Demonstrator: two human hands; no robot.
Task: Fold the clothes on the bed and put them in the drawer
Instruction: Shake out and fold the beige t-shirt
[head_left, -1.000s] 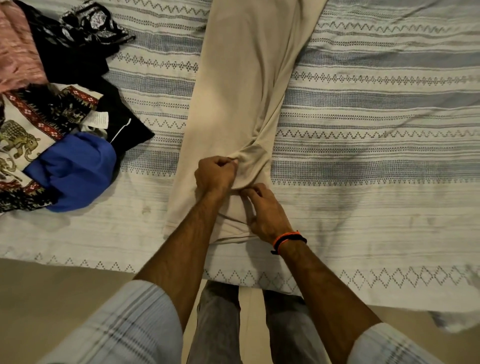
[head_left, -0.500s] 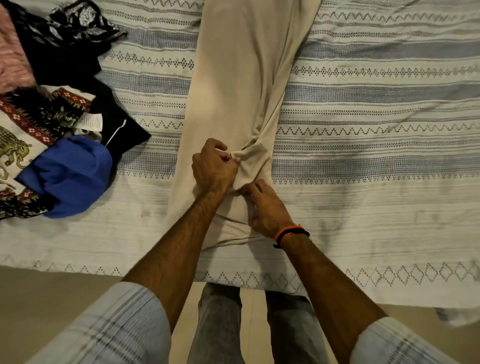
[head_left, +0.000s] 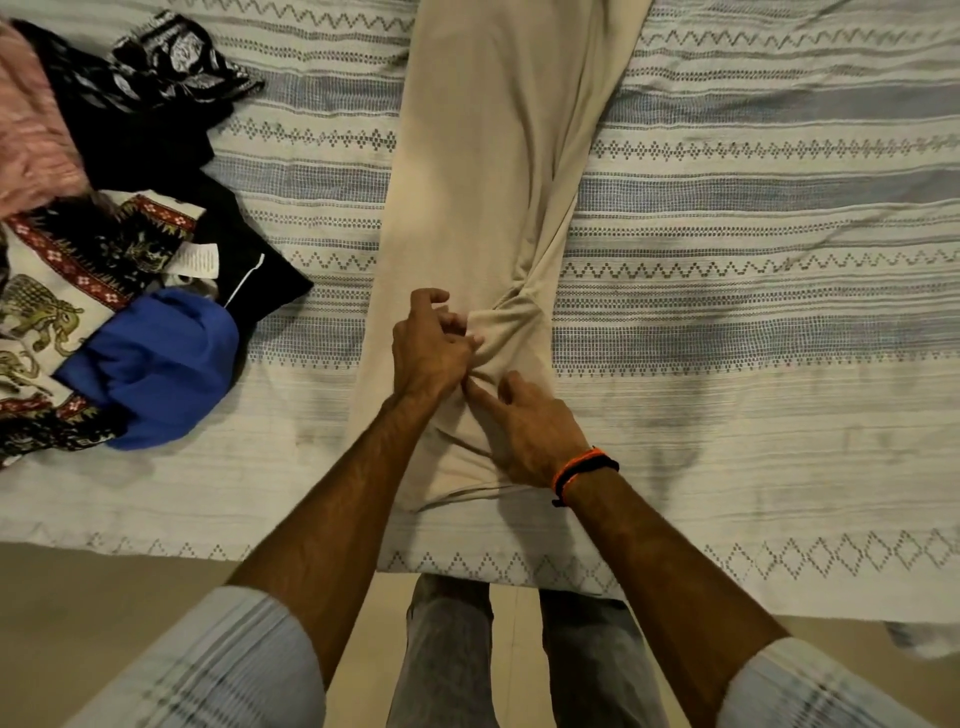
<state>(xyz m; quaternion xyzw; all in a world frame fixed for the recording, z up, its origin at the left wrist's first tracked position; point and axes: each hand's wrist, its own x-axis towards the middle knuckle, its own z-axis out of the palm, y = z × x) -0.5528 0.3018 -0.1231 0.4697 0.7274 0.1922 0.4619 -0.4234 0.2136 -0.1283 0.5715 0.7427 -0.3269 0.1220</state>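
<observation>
A long beige garment lies lengthwise down the middle of the bed, twisted into a bunch near its lower end. My left hand pinches that bunched fabric with curled fingers. Just below it, my right hand, with an orange and black band on the wrist, rests on the garment's lower end, forefinger stretched toward the bunch. A pile of unfolded clothes lies at the left: a blue piece, an elephant-print cloth, black garments and a pink one.
The bed carries a white and blue-grey striped cover; its near edge runs across the lower part of the view. Beige floor lies below it. My legs in grey jeans stand against the edge.
My left hand has loosened and shifted its pinch on the bunched fabric. My right hand's fingers have spread out, with the forefinger reaching up toward the bunch.
</observation>
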